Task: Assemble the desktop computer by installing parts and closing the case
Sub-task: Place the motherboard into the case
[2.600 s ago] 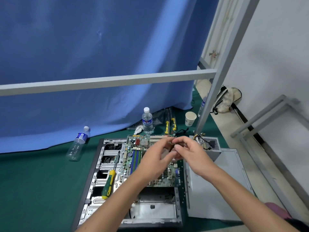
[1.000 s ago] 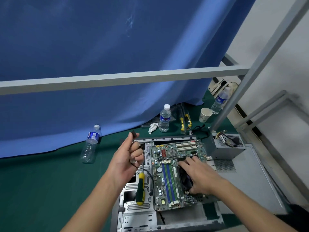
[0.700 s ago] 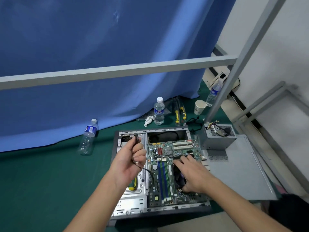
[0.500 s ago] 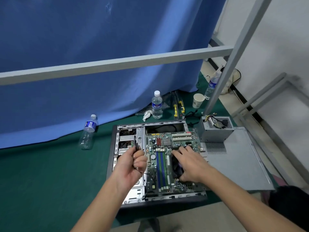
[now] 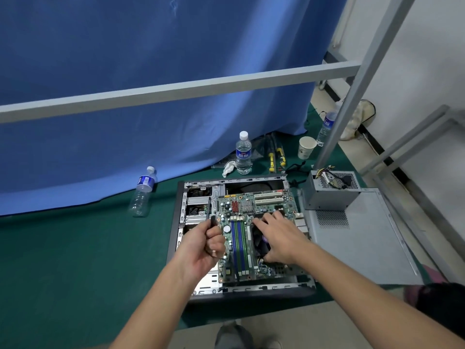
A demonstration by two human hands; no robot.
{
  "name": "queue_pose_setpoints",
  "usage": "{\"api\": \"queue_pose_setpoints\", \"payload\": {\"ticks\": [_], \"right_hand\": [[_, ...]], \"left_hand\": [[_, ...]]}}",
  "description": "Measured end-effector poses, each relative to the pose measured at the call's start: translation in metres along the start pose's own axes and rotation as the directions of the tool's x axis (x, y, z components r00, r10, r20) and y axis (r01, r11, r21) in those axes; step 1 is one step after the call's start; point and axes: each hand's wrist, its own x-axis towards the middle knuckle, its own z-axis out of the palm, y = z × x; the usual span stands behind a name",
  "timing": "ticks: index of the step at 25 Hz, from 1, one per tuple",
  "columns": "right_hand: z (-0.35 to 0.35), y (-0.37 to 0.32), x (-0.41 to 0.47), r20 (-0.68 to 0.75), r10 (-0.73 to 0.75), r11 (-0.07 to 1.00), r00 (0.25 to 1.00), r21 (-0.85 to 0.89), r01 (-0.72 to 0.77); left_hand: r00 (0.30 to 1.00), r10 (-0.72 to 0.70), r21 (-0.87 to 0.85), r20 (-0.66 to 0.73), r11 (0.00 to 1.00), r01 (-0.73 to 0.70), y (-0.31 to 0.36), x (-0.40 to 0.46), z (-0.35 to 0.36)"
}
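The open case (image 5: 177,222) lies flat on the green floor mat (image 5: 75,260) under both hands, its long axis running away from the person, with the side panel (image 5: 364,248) and power supply (image 5: 332,192) just right of the right hand. The board (image 5: 251,205) sits inside it. The right hand (image 5: 279,238) presses spread, fairly straight fingers on the board, as half a second ago, while the left hand (image 5: 203,248) grips a thin black cable (image 5: 209,210) standing upright, now lower over the case's left bays; bottles (image 5: 243,153) stand beyond.
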Motion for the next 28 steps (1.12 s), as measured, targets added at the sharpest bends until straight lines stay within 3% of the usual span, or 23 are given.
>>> {"api": "queue_pose_setpoints", "payload": {"ticks": [8, 12, 16, 19, 22, 25, 27, 28], "right_hand": [[-0.012, 0.002, 0.002, 0.177, -0.007, 1.000, 0.984, 0.031, 0.001], [-0.024, 0.001, 0.009, 0.259, 0.052, 0.981, 0.965, 0.169, -0.099], [-0.027, -0.010, 0.025, 0.113, 0.177, 0.972, 0.978, 0.134, -0.192], [-0.027, -0.015, 0.035, 0.032, 0.185, 0.941, 0.982, 0.281, -0.187], [-0.035, -0.018, 0.043, -0.085, 0.206, 0.816, 0.975, 0.565, -0.123], [-0.048, -0.025, 0.058, -0.130, 0.271, 0.563, 0.954, 0.825, -0.048], [-0.054, -0.028, 0.067, -0.136, 0.299, 0.425, 0.944, 0.905, -0.004], [-0.054, -0.028, 0.072, -0.155, 0.313, 0.411, 0.937, 0.912, 0.014]], "left_hand": [[0.980, 0.186, 0.301, -0.072, 0.941, -0.156, 0.026, 0.039, -0.011], [0.975, 0.212, 0.401, -0.070, 0.901, -0.167, 0.040, 0.061, -0.009], [0.965, 0.262, 0.522, -0.007, 0.824, -0.220, 0.054, 0.075, -0.002], [0.957, 0.284, 0.579, 0.064, 0.770, -0.267, 0.061, 0.079, 0.001], [0.954, 0.265, 0.622, 0.140, 0.726, -0.293, 0.064, 0.082, 0.002], [0.943, 0.269, 0.698, 0.196, 0.637, -0.327, 0.058, 0.086, 0.007], [0.932, 0.290, 0.762, 0.219, 0.545, -0.349, 0.051, 0.089, 0.012], [0.924, 0.298, 0.782, 0.241, 0.504, -0.367, 0.047, 0.091, 0.015]]}}
